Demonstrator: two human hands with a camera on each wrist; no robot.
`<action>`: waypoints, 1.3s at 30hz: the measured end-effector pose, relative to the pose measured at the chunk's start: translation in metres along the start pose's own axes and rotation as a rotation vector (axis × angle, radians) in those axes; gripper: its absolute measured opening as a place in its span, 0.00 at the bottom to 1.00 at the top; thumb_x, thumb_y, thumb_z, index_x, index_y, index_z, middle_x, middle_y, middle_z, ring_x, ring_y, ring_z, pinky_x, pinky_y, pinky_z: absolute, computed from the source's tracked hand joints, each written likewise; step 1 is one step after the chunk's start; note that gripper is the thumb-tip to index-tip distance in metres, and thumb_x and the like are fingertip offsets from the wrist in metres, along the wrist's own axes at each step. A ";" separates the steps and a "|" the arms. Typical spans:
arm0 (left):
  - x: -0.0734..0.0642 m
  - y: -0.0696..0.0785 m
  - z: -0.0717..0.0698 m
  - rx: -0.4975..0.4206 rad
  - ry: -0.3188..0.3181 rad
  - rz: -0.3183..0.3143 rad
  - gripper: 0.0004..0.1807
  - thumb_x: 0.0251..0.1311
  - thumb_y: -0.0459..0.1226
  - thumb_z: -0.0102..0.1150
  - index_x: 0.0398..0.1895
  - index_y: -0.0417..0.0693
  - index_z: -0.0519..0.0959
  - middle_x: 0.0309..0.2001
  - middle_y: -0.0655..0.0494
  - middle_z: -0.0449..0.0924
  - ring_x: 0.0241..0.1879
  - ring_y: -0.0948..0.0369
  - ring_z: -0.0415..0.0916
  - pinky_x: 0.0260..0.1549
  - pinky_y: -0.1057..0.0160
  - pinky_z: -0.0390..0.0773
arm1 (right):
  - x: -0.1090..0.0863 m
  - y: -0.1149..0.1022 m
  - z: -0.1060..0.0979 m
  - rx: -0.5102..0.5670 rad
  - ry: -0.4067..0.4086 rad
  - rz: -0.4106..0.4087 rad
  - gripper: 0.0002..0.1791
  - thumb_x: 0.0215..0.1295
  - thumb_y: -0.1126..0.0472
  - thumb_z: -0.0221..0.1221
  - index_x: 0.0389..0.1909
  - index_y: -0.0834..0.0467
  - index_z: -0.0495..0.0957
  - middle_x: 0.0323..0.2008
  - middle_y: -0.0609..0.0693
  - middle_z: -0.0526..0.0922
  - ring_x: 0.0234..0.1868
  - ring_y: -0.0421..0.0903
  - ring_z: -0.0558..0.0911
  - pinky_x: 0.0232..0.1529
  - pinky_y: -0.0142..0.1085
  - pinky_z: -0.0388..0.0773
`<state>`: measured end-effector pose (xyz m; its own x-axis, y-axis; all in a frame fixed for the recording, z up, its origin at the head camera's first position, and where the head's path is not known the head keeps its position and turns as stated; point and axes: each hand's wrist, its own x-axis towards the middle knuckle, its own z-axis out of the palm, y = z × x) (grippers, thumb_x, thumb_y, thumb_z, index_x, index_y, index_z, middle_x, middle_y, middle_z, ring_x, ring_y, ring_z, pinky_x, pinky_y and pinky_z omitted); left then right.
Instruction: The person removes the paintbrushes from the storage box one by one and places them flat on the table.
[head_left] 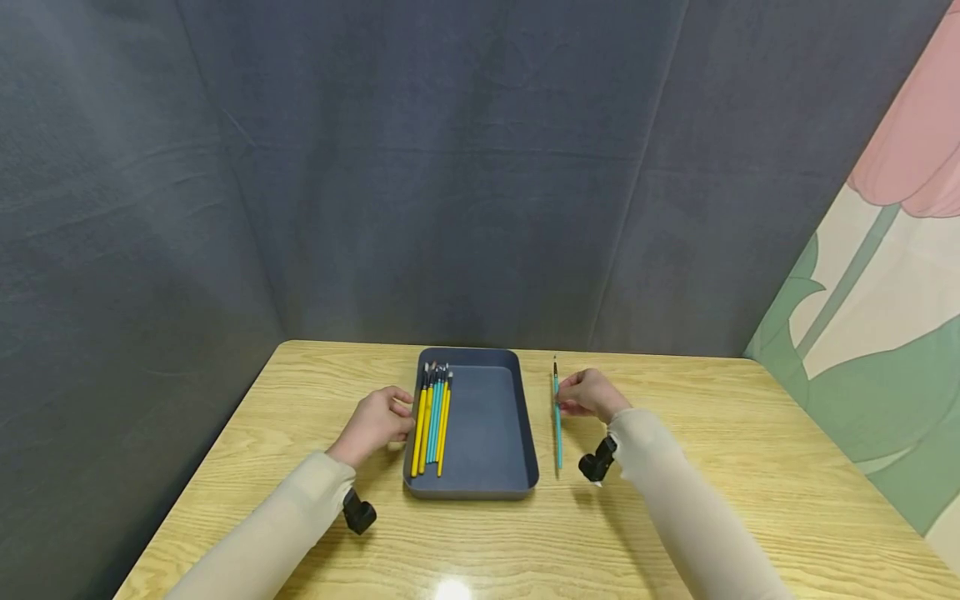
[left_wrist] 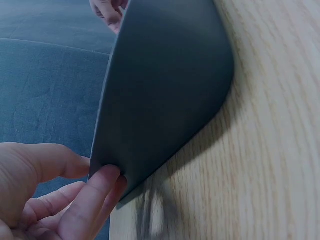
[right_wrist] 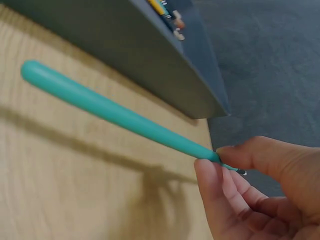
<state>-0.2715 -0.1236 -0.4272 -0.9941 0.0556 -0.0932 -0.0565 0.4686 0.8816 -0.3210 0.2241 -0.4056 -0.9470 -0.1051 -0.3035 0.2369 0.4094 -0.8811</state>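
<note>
My right hand (head_left: 588,393) pinches a teal paintbrush (right_wrist: 115,112) between thumb and fingertips near the bristle end of its handle. The brush is held over the table to the right of a dark grey tray (head_left: 487,417), bristles pointing to the far side. My left hand (head_left: 381,423) is at the tray's left wall, thumb at the rim and fingertips against the outer side (left_wrist: 165,75). Inside the tray, along its left side, lie several yellow paintbrushes (head_left: 417,433) and several teal paintbrushes (head_left: 434,425), their bristles toward the far end.
The light wooden table (head_left: 300,383) ends at a dark grey curtain (head_left: 450,167) behind the tray. To the right hangs a flower-patterned cloth (head_left: 862,358). A small black camera mount sits on each wrist, and the brush casts a shadow on the wood.
</note>
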 end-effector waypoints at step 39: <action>0.000 0.000 0.002 -0.001 0.003 -0.004 0.20 0.53 0.26 0.62 0.51 0.36 0.76 0.40 0.43 0.78 0.30 0.58 0.80 0.31 0.62 0.86 | 0.010 0.024 0.013 -0.110 0.048 0.085 0.02 0.59 0.74 0.61 0.29 0.68 0.78 0.23 0.51 0.79 0.20 0.40 0.78 0.26 0.31 0.84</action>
<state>-0.2713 -0.1220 -0.4275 -0.9941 0.0515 -0.0954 -0.0604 0.4677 0.8818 -0.3220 0.2212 -0.4339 -0.9344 -0.0230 -0.3554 0.2944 0.5117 -0.8071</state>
